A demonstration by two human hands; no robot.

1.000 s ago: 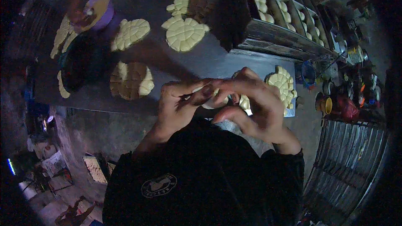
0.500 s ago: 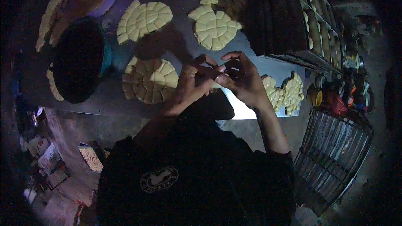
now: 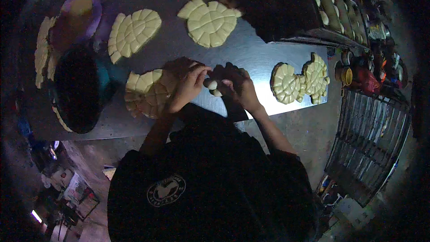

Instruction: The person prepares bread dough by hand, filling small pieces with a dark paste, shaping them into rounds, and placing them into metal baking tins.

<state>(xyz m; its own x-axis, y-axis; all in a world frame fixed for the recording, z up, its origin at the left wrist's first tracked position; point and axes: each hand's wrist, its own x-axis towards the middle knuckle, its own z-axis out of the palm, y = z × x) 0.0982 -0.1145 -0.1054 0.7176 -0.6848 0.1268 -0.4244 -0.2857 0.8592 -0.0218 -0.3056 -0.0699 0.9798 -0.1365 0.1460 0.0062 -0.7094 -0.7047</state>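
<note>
My left hand (image 3: 189, 88) is raised over the near part of the metal table, its fingers drawn together; whatever they hold, if anything, is hidden. Opposite it, my right hand (image 3: 243, 90) curls its shadowed fingers round small pale dough balls (image 3: 215, 88), which show between the two hands. Partly under my left wrist lies a flat dough round (image 3: 150, 92) scored into segments. A similar scored dough piece (image 3: 210, 23) lies farther off, beyond my hands. Right of my right hand are two more scored pieces, one round (image 3: 285, 83) and one longer (image 3: 315, 78), touching each other.
At the left stand a dark bucket (image 3: 77, 89) and a purple basin (image 3: 92, 11). Another scored dough piece (image 3: 134, 35) lies near them. A dark rack with dough on its shelves (image 3: 336, 11) stands at the far right. A slatted metal rack (image 3: 369, 139) is beyond the table's right end.
My hands have moved apart and now show small dough balls between them. The view has shifted, so the table's things sit differently in the picture.
</note>
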